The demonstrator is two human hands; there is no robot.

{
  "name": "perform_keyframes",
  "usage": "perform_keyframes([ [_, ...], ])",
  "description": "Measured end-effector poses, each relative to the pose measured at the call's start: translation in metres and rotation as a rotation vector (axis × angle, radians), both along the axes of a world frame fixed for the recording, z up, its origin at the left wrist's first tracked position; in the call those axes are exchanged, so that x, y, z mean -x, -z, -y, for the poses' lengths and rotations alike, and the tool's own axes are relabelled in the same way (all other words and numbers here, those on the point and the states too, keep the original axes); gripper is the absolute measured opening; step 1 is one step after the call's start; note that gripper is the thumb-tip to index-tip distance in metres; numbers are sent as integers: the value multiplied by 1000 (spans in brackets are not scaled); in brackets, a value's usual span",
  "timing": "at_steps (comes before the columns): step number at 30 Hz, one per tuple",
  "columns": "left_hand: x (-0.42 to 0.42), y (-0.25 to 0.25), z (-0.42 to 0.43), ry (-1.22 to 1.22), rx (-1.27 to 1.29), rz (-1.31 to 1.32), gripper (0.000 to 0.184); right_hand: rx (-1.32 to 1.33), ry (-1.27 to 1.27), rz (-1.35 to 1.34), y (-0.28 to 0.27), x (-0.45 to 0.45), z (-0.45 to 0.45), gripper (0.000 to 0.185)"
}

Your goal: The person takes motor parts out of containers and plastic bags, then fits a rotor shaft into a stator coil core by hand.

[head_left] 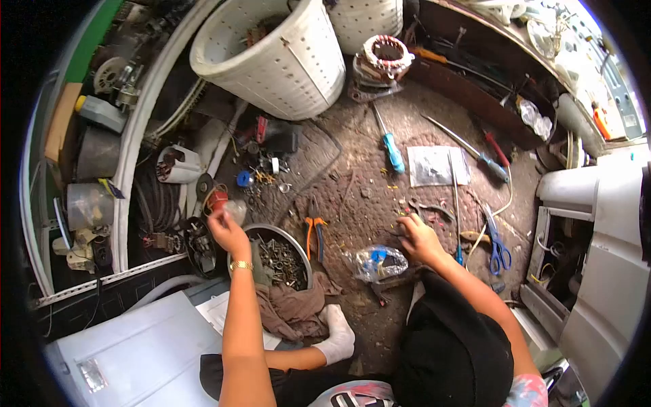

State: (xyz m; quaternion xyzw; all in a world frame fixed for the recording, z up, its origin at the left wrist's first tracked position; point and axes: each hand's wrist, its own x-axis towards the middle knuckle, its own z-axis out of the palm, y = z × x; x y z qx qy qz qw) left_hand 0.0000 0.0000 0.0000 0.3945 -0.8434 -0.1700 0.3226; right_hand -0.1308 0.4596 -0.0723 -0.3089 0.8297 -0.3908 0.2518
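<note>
My left hand (229,234), with a gold watch (241,265) on its wrist, is at the left beside a metal bowl of screws (279,261). Its fingers are pinched together against a small red object (216,198), with a crumpled clear plastic piece (237,211) alongside; what they grip is unclear. Low over the floor at centre right is my right hand (420,239), fingers curled in. A thin dark bit shows by its fingertips, too small to name. Near it lie a clear bag with a blue part (377,264) and dark pliers (434,209).
Orange-handled pliers (314,237), a blue screwdriver (392,152), blue scissors (500,256) and a flat plastic packet (438,166) lie on the floor. A wound motor stator (386,60) and a white perforated tub (288,64) stand at the back. Brown cloth (291,310) touches the bowl.
</note>
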Motion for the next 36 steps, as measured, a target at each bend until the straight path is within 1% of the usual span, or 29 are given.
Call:
perform_keyframes([
  [1, 27, -32, -14, 25, 6, -163, 18, 69, 74, 32, 3, -8, -1, 48],
  [2, 67, -71, -37, 91, 81, -327, 16, 254, 181, -54, 9, -14, 1, 38],
  [3, 125, -101, -40, 127, 70, -482, 16, 269, 165, -134, 4, 39, -7, 35],
  [4, 152, -136, -37, 226, 333, -522, 15, 286, 178, -59, 10, 27, -9, 32],
  [6, 202, -196, -38, 258, 582, -428, 12, 334, 224, 0, 6, 3, -17, 25],
  [7, 230, -218, -32, 386, 723, -357, 15, 288, 222, 9, 1, 1, -21, 25],
  [9, 288, -232, -18, 574, 636, -142, 25, 257, 229, 21, -4, 0, -25, 31],
  [11, 331, -221, -2, 553, 213, 434, 41, 248, 345, 31, -12, 3, -23, 37],
  [13, 327, -213, -49, 382, 325, 423, 47, 164, 429, 173, -14, 6, -24, 47],
  [14, 319, -206, -62, 364, 540, 254, 43, 169, 442, 147, -19, 11, -24, 47],
  [16, 295, -196, -88, 633, 632, -79, 33, 207, 426, -3, -12, 19, -22, 47],
  [18, 254, -172, -129, 716, 611, -166, 31, 92, 266, -81, -4, 30, -12, 53],
  [19, 231, -157, -140, 693, 590, -96, 34, 34, 186, -121, -2, 37, -4, 55],
  [21, 187, -117, -153, 626, 335, -82, 42, 257, 98, -136, -10, 50, 33, 66],
  [22, 162, -96, -158, 487, 252, -54, 46, 421, 85, -176, -32, 59, 56, 69],
  [23, 138, -72, -164, 359, 36, -146, 46, 579, 75, -207, -57, 67, 74, 71],
  [24, 109, -49, -170, 222, -137, -132, 42, 654, 137, 53, -69, 72, 82, 68],
  [25, 82, -26, -174, 202, -249, -119, 41, 722, 201, 305, -76, 76, 86, 65],
  [26, 58, -13, -189, 201, -429, -113, 44, 654, 229, 246, -71, 80, 81, 59],
  [27, 43, -22, -213, 308, -374, 68, 48, 588, 255, 179, -62, 83, 72, 53],
  [28, 26, -6, -219, 516, -363, 184, 57, 445, 298, 173, -49, 79, 58, 42],
  [29, 21, -20, -243, 531, -371, 424, 63, 366, 299, 97, -20, 75, 44, 38],
  [30, 16, -29, -259, 586, -347, 545, 69, 358, 241, 200, -10, 65, 29, 41],
  [31, 13, -25, -273, 567, -349, 560, 60, 362, 141, 200, -1, 52, 15, 50],
  [32, 15, -19, -278, 576, -445, 608, 49, 287, 62, 277, -17, 34, 4, 66],
  [33, 17, -14, -281, 590, -539, 657, 39, 260, -38, 209, -19, 14, -1, 79],
  [34, 18, -13, -284, 599, -533, 664, 32, 211, -103, 114, -6, -9, -4, 83],
  [35, 19, -14, -287, 613, -524, 670, 26, 47, -256, 9, -25, -21, -5, 78],
  [36, 23, -18, -289, 629, -513, 674, 21, -196, -288, 83, -26, -32, -1, 68],
])
